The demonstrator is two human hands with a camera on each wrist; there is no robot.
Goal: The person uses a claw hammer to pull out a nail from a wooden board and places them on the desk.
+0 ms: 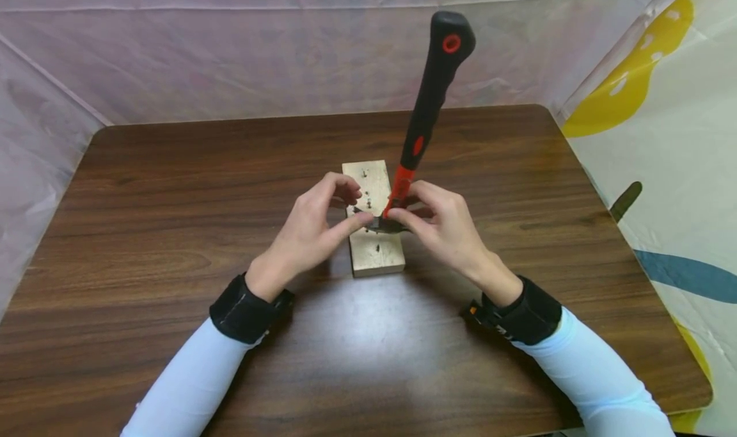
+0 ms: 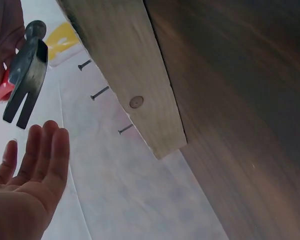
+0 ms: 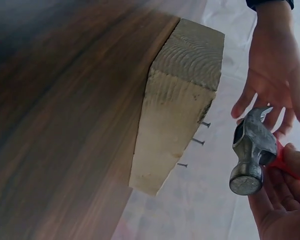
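Observation:
A claw hammer [image 1: 427, 98] with a black and red handle is held head down, handle pointing up, over a pale wood block [image 1: 377, 259]. My right hand [image 1: 446, 226] grips its red neck just above the head, thumb on one side and fingers on the other. In the right wrist view the steel hammer head [image 3: 255, 147] is raised off the block, its claw toward the left hand. My left hand [image 1: 311, 222] is beside the claw with fingers extended and holds nothing. Several nails [image 2: 100, 93] stick partway out of the block's top.
The block lies on a brown wood-grain table [image 1: 173, 251]. Pale sheeting [image 1: 259, 59] hangs behind the table's far edge, and a patterned cloth [image 1: 679, 200] hangs along the right side. Black bands [image 1: 247, 309] wrap both wrists.

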